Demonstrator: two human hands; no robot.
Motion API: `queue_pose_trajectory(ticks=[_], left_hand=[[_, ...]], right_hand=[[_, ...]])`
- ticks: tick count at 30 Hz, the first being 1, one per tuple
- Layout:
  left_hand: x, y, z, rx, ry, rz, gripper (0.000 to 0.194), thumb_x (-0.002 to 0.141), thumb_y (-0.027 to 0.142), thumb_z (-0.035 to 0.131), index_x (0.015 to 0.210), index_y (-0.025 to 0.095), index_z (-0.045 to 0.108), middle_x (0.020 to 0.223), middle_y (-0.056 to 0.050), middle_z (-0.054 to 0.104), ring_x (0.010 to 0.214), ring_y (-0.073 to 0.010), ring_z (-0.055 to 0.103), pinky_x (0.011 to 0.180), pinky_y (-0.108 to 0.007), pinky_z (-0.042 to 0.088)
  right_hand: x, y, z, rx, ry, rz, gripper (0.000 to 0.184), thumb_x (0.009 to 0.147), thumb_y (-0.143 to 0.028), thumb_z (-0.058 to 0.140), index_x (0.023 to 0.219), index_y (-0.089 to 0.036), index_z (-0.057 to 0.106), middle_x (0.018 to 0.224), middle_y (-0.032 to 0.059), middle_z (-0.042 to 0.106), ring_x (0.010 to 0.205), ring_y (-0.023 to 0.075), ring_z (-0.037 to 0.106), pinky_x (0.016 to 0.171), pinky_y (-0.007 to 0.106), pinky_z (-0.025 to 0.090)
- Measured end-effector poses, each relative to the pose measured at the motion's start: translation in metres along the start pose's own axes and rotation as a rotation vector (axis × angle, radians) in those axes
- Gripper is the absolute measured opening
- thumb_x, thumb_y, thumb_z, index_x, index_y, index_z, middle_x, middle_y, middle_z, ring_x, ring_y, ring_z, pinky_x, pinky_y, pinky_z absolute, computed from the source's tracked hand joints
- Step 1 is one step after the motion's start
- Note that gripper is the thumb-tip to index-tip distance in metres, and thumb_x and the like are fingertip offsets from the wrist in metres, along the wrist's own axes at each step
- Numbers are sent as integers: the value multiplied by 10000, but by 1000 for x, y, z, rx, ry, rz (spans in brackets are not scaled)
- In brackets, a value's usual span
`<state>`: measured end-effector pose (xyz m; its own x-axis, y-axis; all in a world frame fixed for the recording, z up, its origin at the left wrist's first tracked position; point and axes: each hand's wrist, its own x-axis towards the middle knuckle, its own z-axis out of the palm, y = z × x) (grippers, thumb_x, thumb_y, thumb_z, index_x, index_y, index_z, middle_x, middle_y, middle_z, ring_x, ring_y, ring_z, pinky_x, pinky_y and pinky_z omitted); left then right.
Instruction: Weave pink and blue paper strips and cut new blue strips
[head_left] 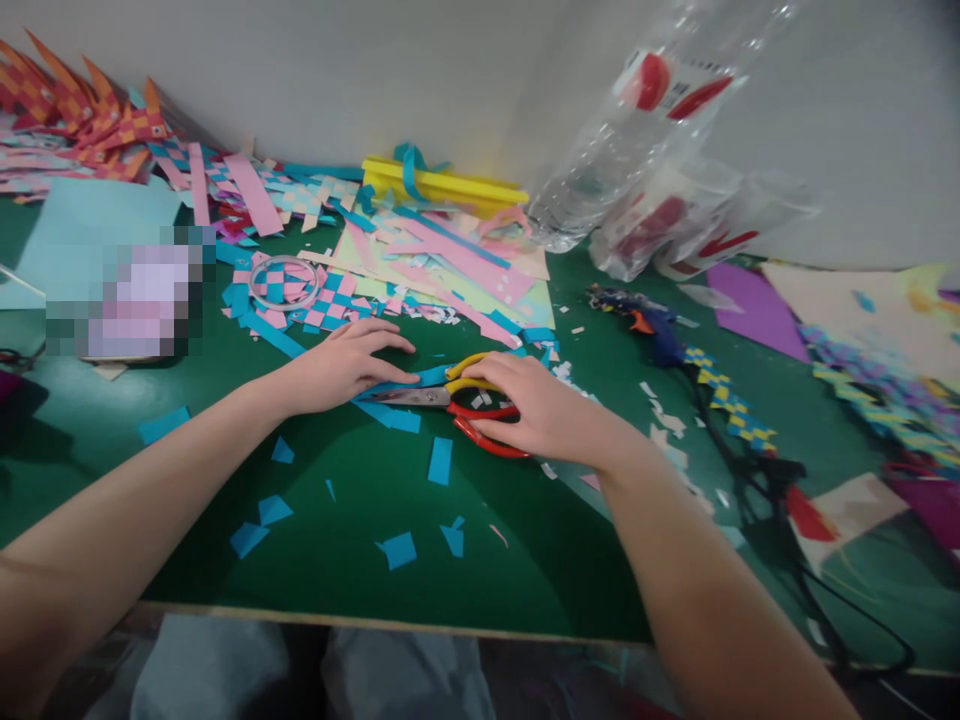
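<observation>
My right hand (536,405) is closed round the scissors (427,395), which have one yellow and one red handle and point left. Beside the blades lies a blue paper strip (433,376). My left hand (341,368) rests on its left part, thumb and fingertips pressing it near the blades; the fingers are fairly stretched. Around them on the green table lie several blue paper scraps (440,461). Just behind my left hand is a pink and blue checkered woven paper piece (330,300), with a roll of clear tape (283,283) on it.
Behind are heaped paper strips (450,255) and a yellow holder (442,187). Plastic bottles (615,150) and cups (667,215) stand or lean by the wall. On the right, a dark cable (720,450) runs past woven strips. The table's front edge (390,622) lies near my lap.
</observation>
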<state>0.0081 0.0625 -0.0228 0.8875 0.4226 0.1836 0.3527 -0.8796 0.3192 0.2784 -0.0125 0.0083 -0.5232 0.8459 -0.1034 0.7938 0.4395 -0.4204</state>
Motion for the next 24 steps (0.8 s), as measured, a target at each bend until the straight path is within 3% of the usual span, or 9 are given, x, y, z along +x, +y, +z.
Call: queue_pose_trajectory(ticks=[15,19,22,24], left_hand=[[1,3,-2,-3,-10,-18,407,939,98,397,1153,313,669,1332,-50,542,1320,-252,364,1080,-504,330],[-1,2,-3,-71,92,-13,332,949,179,453,1227,252,618,1300,-83,559,1262,-235,430,1068,-452,366],[-6,4,-4,-79,244,-71,326,960,221,449,1254,203,588,1249,-110,582,1169,-219,515,1009,-415,426],[-11,8,-7,-41,313,-120,313,966,226,435,1226,179,604,1209,-116,601,1128,-222,542,977,-414,446]], right_hand=[[0,-1,-3,33,-25,-43,312,851,-373,563,1138,-251,576,1271,85,584,1165,287,536,992,490,397],[-8,10,-13,139,-57,-45,291,757,-308,636,1045,-268,626,1206,48,626,1104,265,584,968,454,452],[-13,26,-17,308,103,37,371,713,-319,672,1076,-265,612,1234,52,620,1115,277,597,930,432,500],[-13,39,-16,381,311,97,419,730,-351,666,1126,-243,579,1275,76,596,1116,284,601,940,441,497]])
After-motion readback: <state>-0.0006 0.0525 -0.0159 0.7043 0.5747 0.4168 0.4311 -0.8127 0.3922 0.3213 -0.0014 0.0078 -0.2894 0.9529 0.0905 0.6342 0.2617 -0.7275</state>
